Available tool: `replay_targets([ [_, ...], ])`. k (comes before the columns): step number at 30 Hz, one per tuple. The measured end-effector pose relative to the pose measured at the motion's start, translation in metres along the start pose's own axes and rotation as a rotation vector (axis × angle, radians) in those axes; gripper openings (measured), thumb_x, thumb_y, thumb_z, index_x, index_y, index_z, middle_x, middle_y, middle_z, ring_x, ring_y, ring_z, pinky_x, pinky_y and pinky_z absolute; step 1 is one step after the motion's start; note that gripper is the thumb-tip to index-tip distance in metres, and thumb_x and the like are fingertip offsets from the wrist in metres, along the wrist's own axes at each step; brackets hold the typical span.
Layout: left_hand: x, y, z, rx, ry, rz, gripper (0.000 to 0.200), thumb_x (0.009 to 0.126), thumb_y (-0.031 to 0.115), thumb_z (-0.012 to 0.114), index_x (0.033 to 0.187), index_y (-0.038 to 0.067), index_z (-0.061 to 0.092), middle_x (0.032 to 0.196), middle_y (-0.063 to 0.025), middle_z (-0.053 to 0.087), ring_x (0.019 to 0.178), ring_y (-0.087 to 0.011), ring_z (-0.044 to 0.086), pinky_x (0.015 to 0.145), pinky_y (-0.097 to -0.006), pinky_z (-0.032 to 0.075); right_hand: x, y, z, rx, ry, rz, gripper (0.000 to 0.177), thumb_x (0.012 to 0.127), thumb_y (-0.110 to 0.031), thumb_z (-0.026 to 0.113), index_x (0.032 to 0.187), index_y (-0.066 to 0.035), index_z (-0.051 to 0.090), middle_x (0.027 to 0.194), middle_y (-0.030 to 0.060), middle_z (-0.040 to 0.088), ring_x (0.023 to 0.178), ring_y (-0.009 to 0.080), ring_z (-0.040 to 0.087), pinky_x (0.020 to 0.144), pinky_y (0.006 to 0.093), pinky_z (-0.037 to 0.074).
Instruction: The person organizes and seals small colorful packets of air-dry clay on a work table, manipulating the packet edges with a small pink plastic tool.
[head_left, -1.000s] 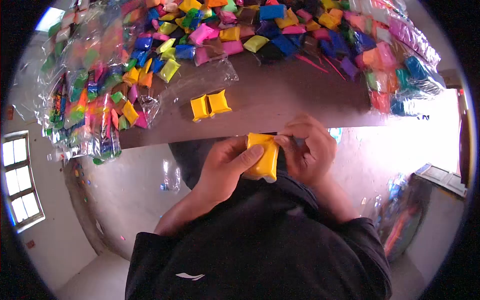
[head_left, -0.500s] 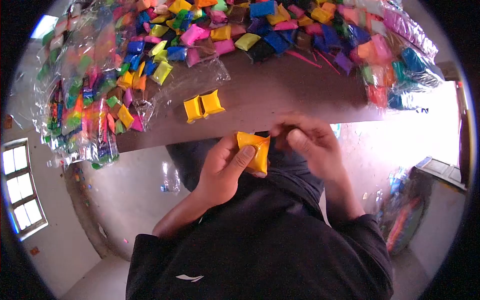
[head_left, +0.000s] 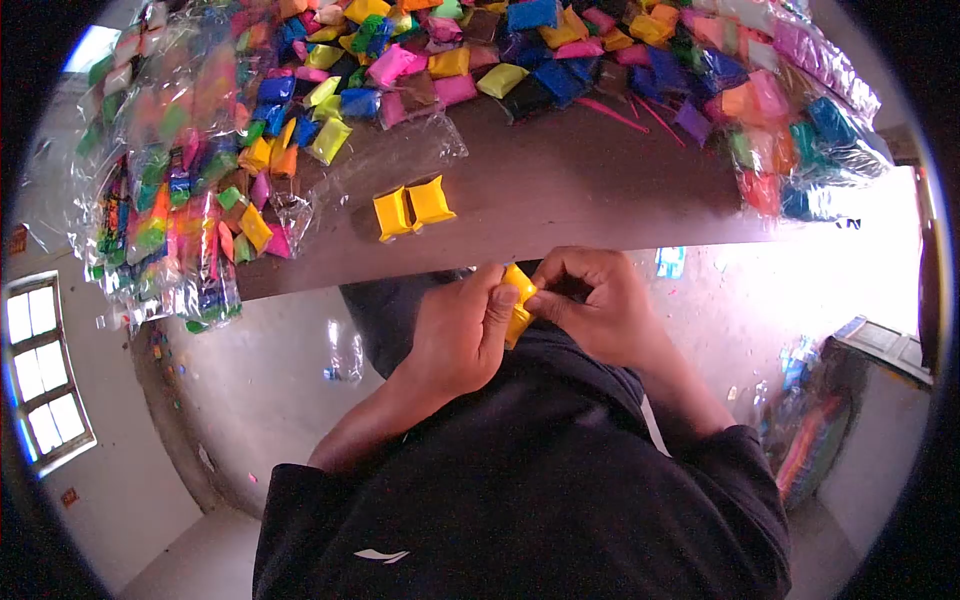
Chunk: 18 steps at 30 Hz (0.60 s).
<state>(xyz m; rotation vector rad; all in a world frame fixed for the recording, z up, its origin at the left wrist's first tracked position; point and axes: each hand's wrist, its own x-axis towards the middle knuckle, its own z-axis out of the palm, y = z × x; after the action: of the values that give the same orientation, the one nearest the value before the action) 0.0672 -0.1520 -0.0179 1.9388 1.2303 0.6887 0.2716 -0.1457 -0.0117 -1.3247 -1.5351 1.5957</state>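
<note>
A small yellow packet (head_left: 517, 325) is held in front of the table's near edge, above my lap. My left hand (head_left: 455, 328) grips it with the thumb pressed on its face. My right hand (head_left: 597, 303) pinches the packet's right side between thumb and bent fingers; the fingertips partly hide that edge. Beyond my hands, two more yellow packets lie side by side on the table, a left one (head_left: 392, 214) and a right one (head_left: 432, 200).
Many colourful packets (head_left: 440, 65) are heaped along the back of the brown table (head_left: 590, 185). Clear plastic bags of packets stand at the left (head_left: 170, 220) and right (head_left: 830, 125). Pink strips (head_left: 612, 115) lie near the heap. A plastic wrapper (head_left: 343, 355) is on the floor.
My right hand has moved left from beside the packet and now pinches it. The packet has turned and looks narrower. The two packets on the table stay put.
</note>
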Motion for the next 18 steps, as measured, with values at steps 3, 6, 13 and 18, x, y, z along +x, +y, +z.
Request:
replay_targets([
  [3, 0.003, -0.003, 0.005, -0.059, 0.034, -0.015, 0.024, 0.106, 0.025, 0.046, 0.097, 0.003, 0.053, 0.071, -0.0224, 0.057, 0.066, -0.0446, 0.06, 0.054, -0.0476, 0.042, 0.002, 0.01, 0.011, 0.031, 0.076, 0.006, 0.01, 0.088, -0.002, 0.072, 0.091, 0.004, 0.065, 0.08, 0.0063, 0.067, 0.078, 0.0128, 0.063, 0.071, 0.0259, 0.049],
  [6, 0.005, -0.007, 0.004, -0.089, 0.033, -0.039, 0.026, 0.107, 0.026, 0.045, 0.096, 0.003, 0.053, 0.071, -0.0226, 0.057, 0.066, -0.0446, 0.06, 0.054, -0.0466, 0.042, 0.004, 0.018, 0.022, -0.121, 0.265, -0.26, 0.008, 0.089, -0.002, 0.072, 0.092, 0.003, 0.065, 0.08, 0.0075, 0.066, 0.075, 0.0111, 0.062, 0.069, 0.0261, 0.049],
  [13, 0.003, -0.015, 0.013, -0.083, 0.061, -0.018, 0.028, 0.107, 0.027, 0.044, 0.093, 0.003, 0.052, 0.071, -0.0227, 0.057, 0.067, -0.0453, 0.06, 0.055, -0.0445, 0.042, -0.001, 0.01, 0.016, -0.106, 0.192, -0.128, 0.006, 0.088, 0.004, 0.068, 0.094, 0.003, 0.065, 0.083, 0.0118, 0.068, 0.074, 0.0191, 0.066, 0.07, 0.031, 0.052],
  [18, 0.007, -0.014, 0.011, -0.13, 0.021, -0.042, 0.028, 0.108, 0.026, 0.045, 0.099, 0.001, 0.053, 0.073, -0.0215, 0.057, 0.068, -0.0431, 0.061, 0.056, -0.0425, 0.043, 0.009, 0.02, 0.024, -0.242, 0.309, -0.33, 0.005, 0.09, 0.003, 0.068, 0.095, 0.003, 0.066, 0.082, 0.0095, 0.067, 0.077, 0.0127, 0.064, 0.071, 0.0285, 0.051],
])
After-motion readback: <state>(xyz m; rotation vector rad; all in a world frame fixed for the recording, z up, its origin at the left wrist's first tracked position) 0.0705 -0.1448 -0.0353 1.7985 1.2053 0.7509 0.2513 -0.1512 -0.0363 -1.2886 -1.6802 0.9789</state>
